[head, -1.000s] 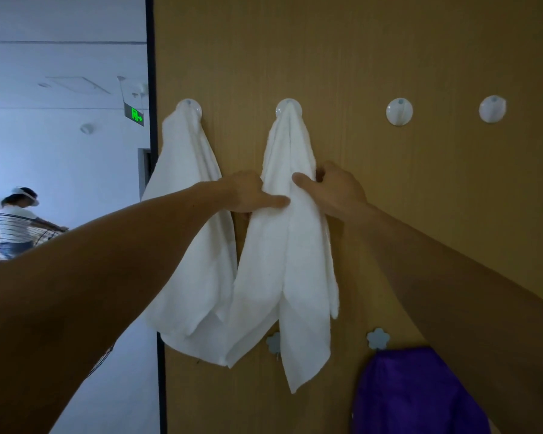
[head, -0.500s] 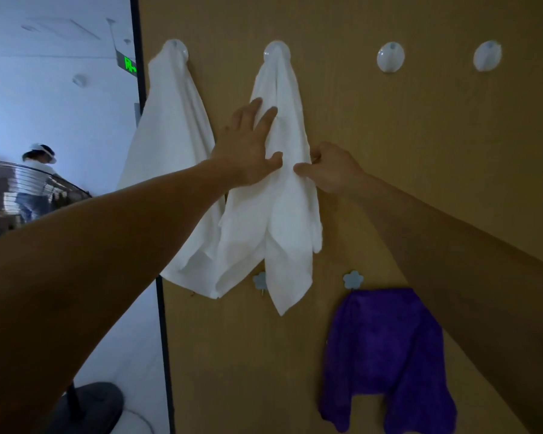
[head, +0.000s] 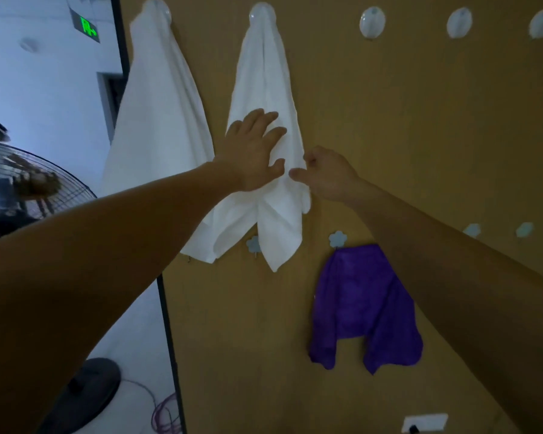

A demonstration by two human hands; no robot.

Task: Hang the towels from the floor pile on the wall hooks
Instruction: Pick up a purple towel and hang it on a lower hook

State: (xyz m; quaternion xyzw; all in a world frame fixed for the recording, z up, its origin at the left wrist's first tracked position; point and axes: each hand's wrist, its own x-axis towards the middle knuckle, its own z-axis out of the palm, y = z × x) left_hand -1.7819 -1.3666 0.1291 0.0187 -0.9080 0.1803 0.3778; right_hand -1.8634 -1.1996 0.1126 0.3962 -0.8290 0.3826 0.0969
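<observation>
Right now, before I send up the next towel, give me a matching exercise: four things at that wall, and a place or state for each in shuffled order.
Things:
1. left hand
2. purple towel
3. third round hook
4. first white towel

Places or states:
A. bare
B. leftmost in the top row
C. fingers spread flat on the second white towel
D. hangs from a flower-shaped hook in the lower row

Pairs: 1-C, 2-D, 3-A, 4-B.
</observation>
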